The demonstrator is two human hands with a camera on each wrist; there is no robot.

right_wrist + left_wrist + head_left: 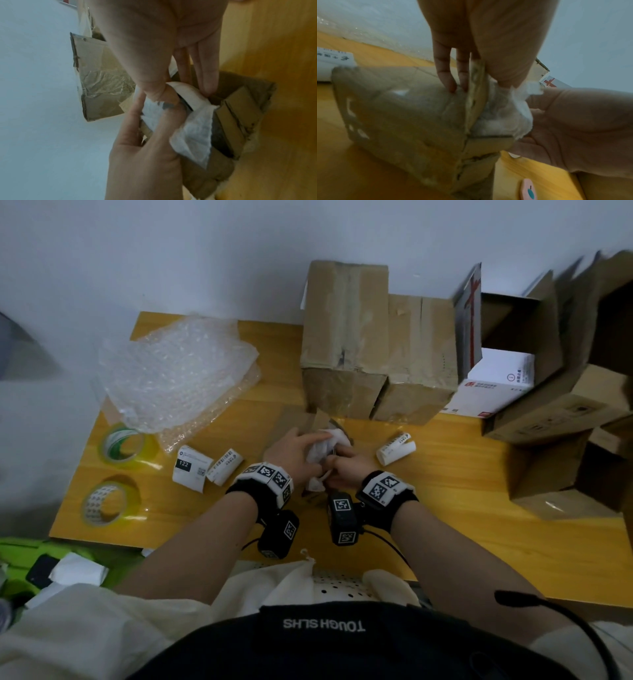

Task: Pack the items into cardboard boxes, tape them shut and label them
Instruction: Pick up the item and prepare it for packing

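Note:
A small open cardboard box (298, 419) stands on the yellow table (445, 508) in front of me, mostly hidden under both hands. A round white item (187, 92) wrapped in white tissue paper (193, 135) sits in the box's mouth. My left hand (310, 445) pinches the tissue with the thumb inside, while its fingers (447, 75) lie straight against the outside of a box flap (476, 88). My right hand (334, 463) grips the wrapped item, thumb on its near edge and fingers (205, 75) reaching down into the box (240, 121).
Two taped cardboard boxes (346, 337) stand just behind the small one. Open and stacked boxes (548, 405) and a white carton (493, 385) crowd the right. Bubble wrap (178, 371), two tape rolls (126, 445), and label rolls (191, 467) (395, 448) lie around.

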